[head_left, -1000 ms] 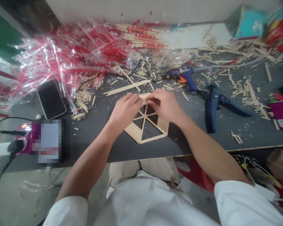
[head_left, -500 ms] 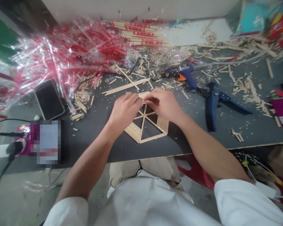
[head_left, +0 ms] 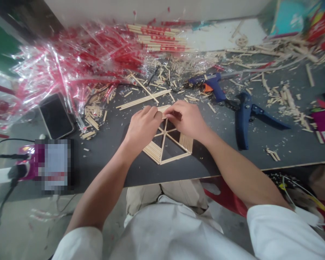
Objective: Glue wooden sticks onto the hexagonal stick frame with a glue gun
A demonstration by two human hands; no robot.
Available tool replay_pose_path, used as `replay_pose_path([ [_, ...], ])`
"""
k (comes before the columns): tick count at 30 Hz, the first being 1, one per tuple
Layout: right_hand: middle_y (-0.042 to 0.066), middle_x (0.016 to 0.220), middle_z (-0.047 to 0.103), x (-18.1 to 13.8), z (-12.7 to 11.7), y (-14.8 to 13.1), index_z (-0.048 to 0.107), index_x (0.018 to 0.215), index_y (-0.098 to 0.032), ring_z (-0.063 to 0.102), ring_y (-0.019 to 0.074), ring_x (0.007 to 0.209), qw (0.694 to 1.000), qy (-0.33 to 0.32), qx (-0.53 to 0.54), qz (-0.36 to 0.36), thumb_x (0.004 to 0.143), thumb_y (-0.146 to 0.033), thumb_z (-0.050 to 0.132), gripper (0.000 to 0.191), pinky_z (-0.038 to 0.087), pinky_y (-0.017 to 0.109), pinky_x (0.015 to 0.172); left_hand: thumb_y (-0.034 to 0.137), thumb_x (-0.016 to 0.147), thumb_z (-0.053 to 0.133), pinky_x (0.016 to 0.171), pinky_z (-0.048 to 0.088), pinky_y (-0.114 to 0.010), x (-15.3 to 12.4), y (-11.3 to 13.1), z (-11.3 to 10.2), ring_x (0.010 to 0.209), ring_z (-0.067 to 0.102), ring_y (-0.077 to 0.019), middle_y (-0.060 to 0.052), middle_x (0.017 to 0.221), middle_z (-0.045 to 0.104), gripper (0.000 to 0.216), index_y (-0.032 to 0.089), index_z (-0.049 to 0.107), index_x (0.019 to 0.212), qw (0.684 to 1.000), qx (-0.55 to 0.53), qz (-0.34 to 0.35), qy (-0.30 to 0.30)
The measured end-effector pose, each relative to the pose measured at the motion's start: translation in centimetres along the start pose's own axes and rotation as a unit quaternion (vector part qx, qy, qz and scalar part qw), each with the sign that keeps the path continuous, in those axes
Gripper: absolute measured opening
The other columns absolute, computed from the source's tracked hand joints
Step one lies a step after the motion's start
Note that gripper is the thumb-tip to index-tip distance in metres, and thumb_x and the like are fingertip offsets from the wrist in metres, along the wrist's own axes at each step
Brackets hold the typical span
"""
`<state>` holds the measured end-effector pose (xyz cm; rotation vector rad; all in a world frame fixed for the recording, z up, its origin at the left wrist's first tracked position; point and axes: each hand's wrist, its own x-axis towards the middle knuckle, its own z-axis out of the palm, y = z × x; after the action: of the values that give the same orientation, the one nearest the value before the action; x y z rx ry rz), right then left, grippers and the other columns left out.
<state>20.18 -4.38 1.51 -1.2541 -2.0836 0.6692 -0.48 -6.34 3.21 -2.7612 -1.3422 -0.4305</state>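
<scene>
While the stick frame (head_left: 166, 146) lies flat on the table (head_left: 227, 144), my left hand (head_left: 142, 128) and right hand (head_left: 188, 121) pinch its far edge. It looks light, stiff and brittle at the joints, so I hold near the joints.

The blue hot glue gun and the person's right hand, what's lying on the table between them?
In the head view, only scattered short wooden stick offcuts lie between the blue hot glue gun and the right hand.
</scene>
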Motion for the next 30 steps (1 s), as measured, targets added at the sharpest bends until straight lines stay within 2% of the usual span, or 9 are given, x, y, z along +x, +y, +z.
replay_pose_path([
  [4, 0.006, 0.087, 0.069, 0.0, -0.1, 0.0, 0.076, 0.095, -0.023, 0.059, 0.0206, 0.075, 1.0, -0.002, -0.003, -0.001, 0.099, -0.028, 0.064, 0.014, 0.046, 0.038, 0.073, 0.03, 0.112, 0.044, 0.075, 0.049, -0.036, 0.0, -0.2, 0.0, 0.091, 0.063, -0.0248, -0.011, 0.095, 0.071, 0.032, 0.018, 0.068, 0.092, 1.0, -0.017, -0.002, 0.001],
  [11, 0.007, 0.089, 0.07, 0.0, -0.2, -0.1, 0.077, 0.095, -0.023, 0.059, 0.0205, 0.074, 1.0, -0.005, 0.001, -0.001, 0.099, -0.027, 0.064, 0.015, 0.046, 0.038, 0.072, 0.028, 0.112, 0.045, 0.075, 0.049, -0.036, 0.0, 0.0, 0.1, 0.09, 0.063, -0.0243, -0.011, 0.096, 0.07, 0.032, 0.017, 0.069, 0.092, 1.0, -0.019, -0.007, -0.004],
  [18, 0.006, 0.09, 0.071, 0.0, -0.4, 0.1, 0.078, 0.095, -0.023, 0.061, 0.0221, 0.079, 1.0, 0.01, -0.014, 0.015, 0.096, -0.025, 0.067, 0.012, 0.046, 0.039, 0.077, 0.025, 0.11, 0.051, 0.065, 0.046, -0.033, -0.1, 0.3, 0.0, 0.089, 0.063, -0.0232, -0.01, 0.092, 0.071, 0.029, 0.018, 0.069, 0.089, 1.0, 0.009, -0.029, 0.008],
  [23, 0.006, 0.09, 0.072, 0.0, -0.3, 0.2, 0.078, 0.096, -0.023, 0.062, 0.0224, 0.08, 1.0, 0.011, -0.015, 0.004, 0.097, -0.026, 0.066, 0.012, 0.046, 0.039, 0.077, 0.02, 0.108, 0.052, 0.066, 0.047, -0.033, 0.1, 0.7, -0.4, 0.091, 0.065, -0.0249, -0.013, 0.094, 0.071, 0.024, 0.015, 0.07, 0.092, 0.999, 0.042, -0.017, -0.023],
  [30, 0.007, 0.09, 0.072, 0.1, -0.6, 0.0, 0.077, 0.095, -0.023, 0.064, 0.0228, 0.079, 1.0, 0.015, -0.019, 0.006, 0.097, -0.026, 0.065, 0.013, 0.05, 0.041, 0.079, 0.012, 0.108, 0.046, 0.07, 0.051, -0.033, 0.6, 1.5, -1.4, 0.102, 0.066, -0.0263, -0.014, 0.105, 0.07, 0.023, 0.013, 0.068, 0.103, 0.991, 0.078, -0.043, -0.101],
])
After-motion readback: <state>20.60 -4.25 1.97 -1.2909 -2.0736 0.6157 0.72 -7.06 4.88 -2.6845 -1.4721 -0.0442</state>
